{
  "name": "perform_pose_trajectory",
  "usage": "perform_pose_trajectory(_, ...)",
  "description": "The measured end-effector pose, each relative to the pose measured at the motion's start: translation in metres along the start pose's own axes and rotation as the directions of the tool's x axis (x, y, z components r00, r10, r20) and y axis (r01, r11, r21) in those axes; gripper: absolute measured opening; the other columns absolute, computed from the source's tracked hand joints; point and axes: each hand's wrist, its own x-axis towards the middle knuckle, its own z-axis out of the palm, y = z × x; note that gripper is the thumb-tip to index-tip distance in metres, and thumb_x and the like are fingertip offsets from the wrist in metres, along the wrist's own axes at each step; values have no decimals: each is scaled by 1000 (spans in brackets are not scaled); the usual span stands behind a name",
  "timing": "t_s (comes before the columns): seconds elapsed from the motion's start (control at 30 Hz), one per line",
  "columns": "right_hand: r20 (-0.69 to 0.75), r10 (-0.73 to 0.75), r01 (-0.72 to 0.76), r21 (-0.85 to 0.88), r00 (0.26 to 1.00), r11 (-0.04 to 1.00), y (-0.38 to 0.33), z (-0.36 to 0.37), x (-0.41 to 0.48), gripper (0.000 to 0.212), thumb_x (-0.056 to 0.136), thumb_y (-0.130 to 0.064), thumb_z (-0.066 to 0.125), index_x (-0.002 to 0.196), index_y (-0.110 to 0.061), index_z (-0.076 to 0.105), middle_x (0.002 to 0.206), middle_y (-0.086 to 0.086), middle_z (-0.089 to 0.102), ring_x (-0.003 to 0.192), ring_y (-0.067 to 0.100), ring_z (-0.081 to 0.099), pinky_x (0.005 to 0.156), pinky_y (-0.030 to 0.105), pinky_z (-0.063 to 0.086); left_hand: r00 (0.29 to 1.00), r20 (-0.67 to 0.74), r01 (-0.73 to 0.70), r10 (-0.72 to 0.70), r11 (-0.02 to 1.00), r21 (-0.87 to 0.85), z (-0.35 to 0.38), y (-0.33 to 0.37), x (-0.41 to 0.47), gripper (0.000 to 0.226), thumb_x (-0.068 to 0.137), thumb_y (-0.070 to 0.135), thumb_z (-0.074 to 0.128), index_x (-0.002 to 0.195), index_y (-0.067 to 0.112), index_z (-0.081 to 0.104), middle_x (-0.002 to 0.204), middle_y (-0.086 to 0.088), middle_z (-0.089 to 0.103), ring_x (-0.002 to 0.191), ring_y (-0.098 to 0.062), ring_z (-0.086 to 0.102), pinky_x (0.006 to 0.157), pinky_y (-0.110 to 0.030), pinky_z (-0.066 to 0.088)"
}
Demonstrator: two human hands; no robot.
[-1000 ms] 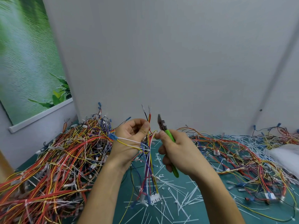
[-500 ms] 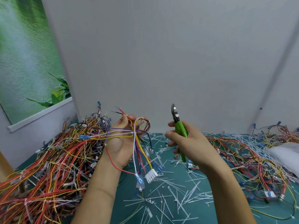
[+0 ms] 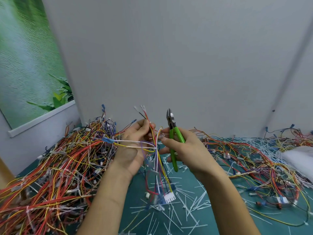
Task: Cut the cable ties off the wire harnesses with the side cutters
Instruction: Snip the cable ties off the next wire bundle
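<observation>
My left hand grips a wire harness of red, yellow, white, purple and black wires, raised above the green mat. Its white connector hangs below, and a blue terminal sticks out to the left. My right hand holds the green-handled side cutters, jaws pointing up and nearly closed, just right of the harness. The fingertips of my right hand touch the wires near my left hand's fingers. No cable tie on the held harness is clear to see.
A big pile of tied harnesses fills the left of the green mat. Looser wires spread over the right. Several cut white cable ties litter the mat. A white bag lies far right. A grey wall stands close behind.
My hands came back together: the right hand with the cutters moved left to the harness, and the left hand turned the harness so its wires hang down.
</observation>
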Motion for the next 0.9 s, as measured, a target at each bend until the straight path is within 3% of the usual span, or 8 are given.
perform_pose_trajectory(0.13, -25, 9, -6, 143, 1000, 990, 0, -4, 2, 19, 97, -7, 66, 114, -17, 69, 93, -5, 75, 76, 17, 74, 69, 38, 55, 998, -55, -37, 43, 994, 101, 0, 3, -4, 15, 83, 19, 69, 94, 9, 68, 79, -5, 64, 64, -11, 57, 61, -23, 52)
perform_pose_trajectory(0.27, -10, 37, -32, 314, 999, 949, -3, -8, 4, 26, 97, -5, 66, 122, -12, 66, 115, 16, 73, 85, 26, 72, 78, 46, 55, 992, -84, -78, 93, 982, 170, 3, 5, -8, 17, 80, 20, 72, 94, 10, 69, 73, -3, 61, 68, -13, 53, 71, -29, 43)
perform_pose_trajectory(0.4, 2, 56, -50, 465, 998, 884, -6, -12, 4, 29, 94, -4, 66, 122, -9, 64, 127, 18, 71, 87, 31, 71, 80, 45, 57, 983, -116, -103, 141, 953, 286, 5, 4, -9, 14, 87, 18, 69, 97, 9, 69, 76, 1, 67, 67, -9, 57, 70, -26, 48)
perform_pose_trajectory(0.47, 17, 57, -57, 517, 998, 854, -9, -14, 4, 33, 93, -4, 66, 125, -8, 62, 126, 17, 72, 86, 29, 72, 76, 41, 57, 977, -154, -79, 148, 920, 383, 4, 2, -8, 8, 95, 16, 66, 98, 9, 69, 80, 1, 70, 71, -11, 60, 70, -27, 48)
perform_pose_trajectory(0.63, 33, 44, -55, 635, 998, 770, -12, -18, 5, 41, 91, -5, 68, 130, -8, 58, 130, 16, 71, 101, 35, 73, 81, 45, 61, 985, -168, 70, 50, 768, 637, -5, 3, -8, 22, 105, 12, 52, 98, 11, 73, 84, 1, 75, 76, -14, 62, 64, -27, 49)
perform_pose_trajectory(0.77, 27, 33, -43, 705, 999, 708, -13, -18, 4, 57, 77, -6, 76, 130, -7, 55, 127, 17, 72, 109, 38, 73, 84, 48, 63, 996, -60, 86, -62, 799, 596, -9, 8, -11, 23, 102, 15, 58, 108, -1, 72, 94, -12, 77, 82, -16, 67, 69, -24, 50)
perform_pose_trajectory(0.9, 44, -6, -28, 736, 999, 676, -11, -18, 4, 58, 82, -5, 73, 136, -5, 50, 129, 19, 71, 115, 42, 70, 75, 44, 62, 992, 82, 48, -99, 877, 478, -6, 15, -16, 34, 89, 29, 66, 108, 2, 76, 111, -22, 74, 92, -22, 71, 80, -25, 57)
